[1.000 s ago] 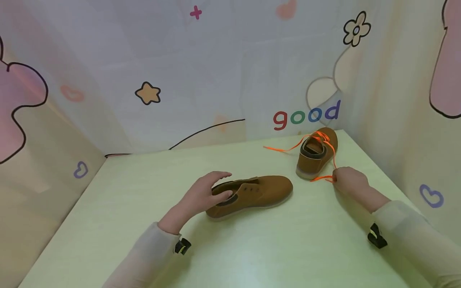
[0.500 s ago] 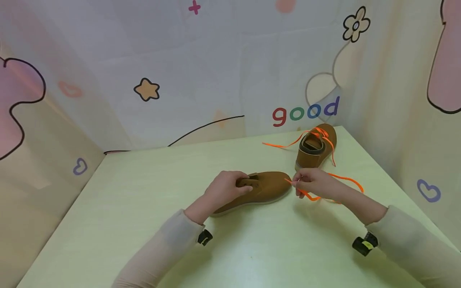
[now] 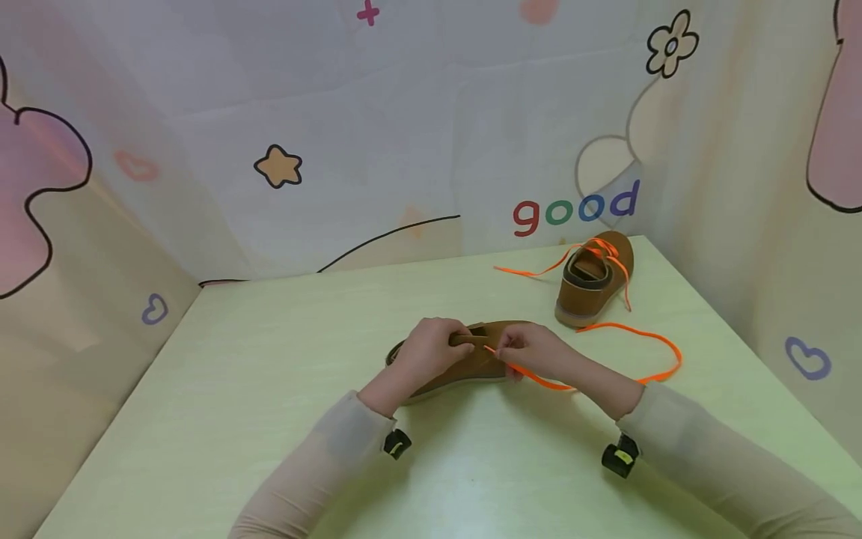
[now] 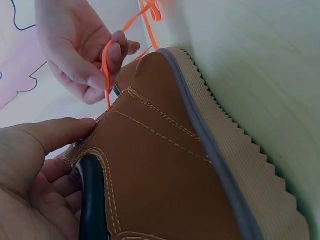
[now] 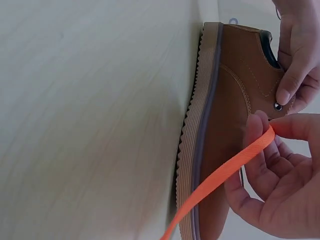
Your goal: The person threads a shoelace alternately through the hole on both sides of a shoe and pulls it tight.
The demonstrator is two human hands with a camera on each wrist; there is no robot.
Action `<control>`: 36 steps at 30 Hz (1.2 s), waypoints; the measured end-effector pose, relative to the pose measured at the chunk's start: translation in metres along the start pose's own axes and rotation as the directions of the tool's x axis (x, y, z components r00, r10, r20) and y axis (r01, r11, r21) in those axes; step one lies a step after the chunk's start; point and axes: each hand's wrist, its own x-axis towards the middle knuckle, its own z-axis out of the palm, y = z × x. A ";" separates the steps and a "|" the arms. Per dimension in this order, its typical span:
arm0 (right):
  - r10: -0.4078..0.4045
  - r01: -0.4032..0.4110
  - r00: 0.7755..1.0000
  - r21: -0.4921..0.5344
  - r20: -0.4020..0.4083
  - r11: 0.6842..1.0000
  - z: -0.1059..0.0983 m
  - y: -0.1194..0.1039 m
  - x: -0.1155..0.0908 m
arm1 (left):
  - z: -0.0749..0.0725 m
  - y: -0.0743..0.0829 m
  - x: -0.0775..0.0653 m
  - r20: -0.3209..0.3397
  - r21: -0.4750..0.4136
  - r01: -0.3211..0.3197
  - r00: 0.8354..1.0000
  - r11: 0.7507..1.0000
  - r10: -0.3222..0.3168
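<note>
A brown shoe [image 3: 481, 364] with bare eyelets lies on the table, toe to the right. My left hand [image 3: 434, 348] pinches its eyelet flap between thumb and fingers, as the left wrist view [image 4: 35, 165] shows. My right hand [image 3: 535, 350] pinches an orange shoelace [image 5: 225, 170] near its end, right beside the eyelets. In the left wrist view the lace's tip [image 4: 107, 100] points down at the flap's edge; whether it enters an eyelet I cannot tell. The rest of the lace loops over the table to the right, partly behind my right forearm.
A second brown shoe [image 3: 586, 303], with an orange lace [image 3: 532, 272] through it, stands at the table's back right corner. A printed curtain [image 3: 377, 135] rises behind the table [image 3: 269, 359] and along both sides.
My right hand has brought the lace end leftward from beside the second shoe to the nearer shoe's eyelets. My left hand has moved right from the shoe's opening and taken hold of the flap.
</note>
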 end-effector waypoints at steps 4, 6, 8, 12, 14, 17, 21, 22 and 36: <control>0.026 -0.026 0.999 0.016 -0.018 1.000 0.004 -0.001 0.006 | 0.001 0.002 -0.002 0.003 -0.006 -0.025 1.000 1.000 0.025; 0.033 -0.032 0.999 0.026 -0.001 0.999 0.003 -0.003 0.008 | 0.002 0.002 -0.003 0.005 -0.007 -0.044 0.999 0.999 0.044; 0.063 -0.066 0.996 0.062 0.058 0.996 0.001 -0.005 0.010 | 0.003 0.002 -0.004 0.001 -0.009 -0.069 0.998 0.998 0.069; 0.096 -0.130 0.970 0.139 0.225 0.982 -0.008 -0.006 0.015 | 0.003 0.002 -0.006 -0.018 0.002 -0.113 0.993 0.994 0.113; 0.108 -0.164 0.954 0.186 0.280 0.969 -0.013 -0.004 0.016 | 0.003 0.002 -0.006 -0.024 0.012 -0.129 0.991 0.992 0.130; 0.101 -0.178 0.943 0.224 0.318 0.958 -0.019 -0.001 0.018 | 0.003 0.002 -0.007 -0.020 0.029 -0.141 0.990 0.990 0.142; 0.077 -0.136 0.952 0.184 0.297 0.973 -0.026 -0.003 0.021 | 0.001 0.003 -0.009 -0.009 0.044 -0.146 0.989 0.988 0.147; 0.072 -0.125 0.956 0.170 0.284 0.978 -0.028 -0.006 0.022 | 0.000 0.004 -0.009 -0.007 0.048 -0.148 0.989 0.988 0.148; 0.044 0.049 0.953 0.298 -0.299 0.953 -0.110 -0.096 0.035 | -0.004 0.004 -0.017 0.005 0.064 -0.136 0.991 0.989 0.136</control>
